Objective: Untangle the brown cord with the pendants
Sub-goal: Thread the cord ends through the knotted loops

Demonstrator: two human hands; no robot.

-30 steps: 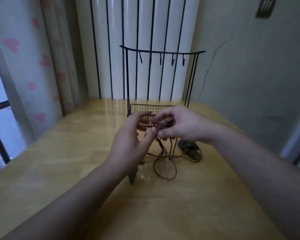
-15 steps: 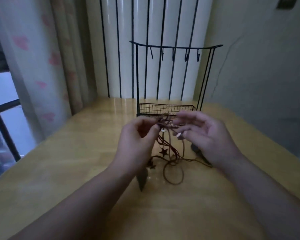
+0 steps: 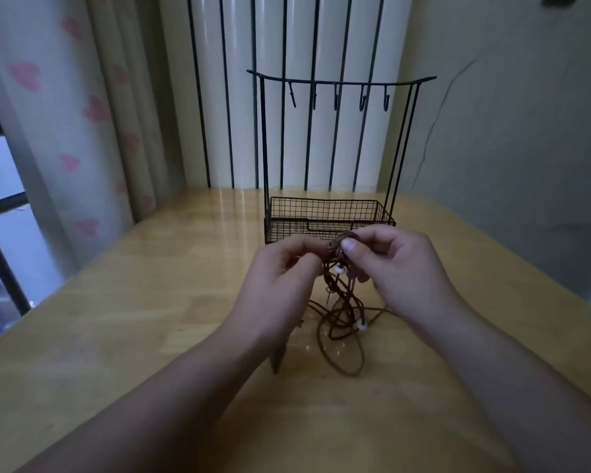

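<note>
The brown cord [image 3: 340,322] hangs in a tangled bunch between my hands, its lower loops lying on the wooden table [image 3: 133,319]. My left hand [image 3: 280,285] pinches the tangle from the left at its top. From the right, my right hand [image 3: 400,271] pinches the knotted top of the cord between thumb and fingers. A small white bead [image 3: 339,269] sits just under the knot, and another white bead [image 3: 362,326] rests low on the cord near the table. A dark pointed pendant [image 3: 277,360] lies partly hidden beneath my left forearm.
A black wire stand [image 3: 328,216] with a mesh basket and a bar of hooks [image 3: 336,97] stands just behind my hands. Curtains with pink hearts [image 3: 82,131] hang at the left, beside a window. A wall closes the right side.
My right hand has closed in from an open spread and now pinches the knot. Both hands sit closer together at the top of the tangle. The view has tilted slightly.
</note>
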